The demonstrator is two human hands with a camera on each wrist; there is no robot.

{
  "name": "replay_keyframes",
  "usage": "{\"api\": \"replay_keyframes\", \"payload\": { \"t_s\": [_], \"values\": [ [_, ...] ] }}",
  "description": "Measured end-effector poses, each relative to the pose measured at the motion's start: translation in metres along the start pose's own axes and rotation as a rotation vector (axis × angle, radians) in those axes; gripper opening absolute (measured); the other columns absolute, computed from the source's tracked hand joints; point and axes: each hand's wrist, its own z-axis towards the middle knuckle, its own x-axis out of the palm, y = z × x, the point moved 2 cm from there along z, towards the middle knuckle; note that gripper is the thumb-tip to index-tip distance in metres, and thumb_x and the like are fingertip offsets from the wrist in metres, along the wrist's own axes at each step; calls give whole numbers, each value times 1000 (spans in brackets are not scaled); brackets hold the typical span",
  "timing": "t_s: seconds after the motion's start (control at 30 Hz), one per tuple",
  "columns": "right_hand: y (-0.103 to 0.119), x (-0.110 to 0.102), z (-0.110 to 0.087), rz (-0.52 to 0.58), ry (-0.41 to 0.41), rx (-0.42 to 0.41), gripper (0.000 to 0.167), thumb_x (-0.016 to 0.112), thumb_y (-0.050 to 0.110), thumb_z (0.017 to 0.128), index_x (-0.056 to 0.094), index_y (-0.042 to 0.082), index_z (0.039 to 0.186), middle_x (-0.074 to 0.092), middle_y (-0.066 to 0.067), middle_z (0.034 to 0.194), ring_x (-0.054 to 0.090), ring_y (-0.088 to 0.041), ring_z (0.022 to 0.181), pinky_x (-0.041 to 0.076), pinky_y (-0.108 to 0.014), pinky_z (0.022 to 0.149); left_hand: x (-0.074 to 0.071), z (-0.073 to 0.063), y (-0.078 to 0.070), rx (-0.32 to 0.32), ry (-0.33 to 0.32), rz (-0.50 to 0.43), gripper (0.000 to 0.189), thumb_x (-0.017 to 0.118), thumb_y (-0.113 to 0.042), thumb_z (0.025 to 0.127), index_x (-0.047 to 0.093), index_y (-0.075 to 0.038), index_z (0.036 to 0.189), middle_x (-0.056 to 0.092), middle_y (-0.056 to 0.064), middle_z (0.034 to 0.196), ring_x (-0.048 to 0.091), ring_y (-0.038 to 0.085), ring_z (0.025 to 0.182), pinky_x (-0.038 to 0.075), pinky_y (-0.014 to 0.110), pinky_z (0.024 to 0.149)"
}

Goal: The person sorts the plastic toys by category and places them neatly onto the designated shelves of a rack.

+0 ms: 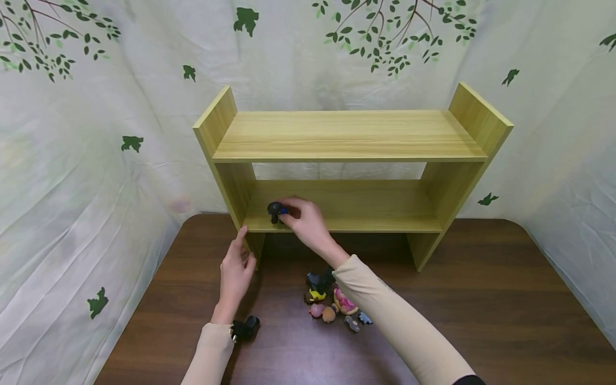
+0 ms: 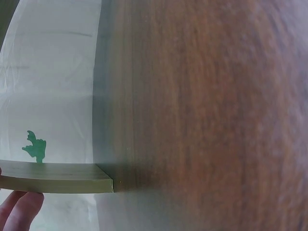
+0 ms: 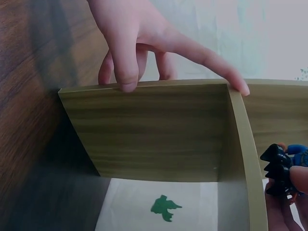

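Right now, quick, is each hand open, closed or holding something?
Left hand: holding the shelf unit by its side edge.
Right hand: pinching a small black-and-blue figure.

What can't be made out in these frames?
- Left hand: left wrist view, mostly cut off by the lower-left edges.
- Dark figure: right wrist view, cut off by the right edge, partly covered by the right hand.
- Tabletop toys: head view, too small to identify each.

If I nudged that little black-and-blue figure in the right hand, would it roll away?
Probably not far: the figure has a spiky, uneven outline. It seems light, as the right hand pinches it between thumb and fingers. Its glossy black parts suggest a hard, perhaps slightly slippery surface.
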Motion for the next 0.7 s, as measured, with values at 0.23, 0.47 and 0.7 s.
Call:
{"api": "replay_keyframes", "payload": {
  "t_s": [0.23,0.47,0.7],
  "values": [
    [0,2,6,-20,-4,-14,29,65,-3,84,69,3,112,68,-10,106,64,-20,95,49,-26,80,0,-1,0,-14,12,8,81,57,15,82,35,-26,147,56,21,117,64,35,87,54,46,64],
    [-1,3,10,-67,5,10,30,65,-2,86,69,6,115,68,-9,108,64,-20,96,49,-27,80,0,-1,0,-11,12,12,77,56,14,82,36,-23,147,56,20,114,63,33,85,54,44,63],
    [0,7,13,-96,13,32,31,64,-3,86,69,7,115,68,-8,109,63,-19,96,49,-28,79,0,0,-1,-9,12,12,77,56,14,82,37,-22,147,57,20,115,63,33,85,54,43,63]
  ]
}}
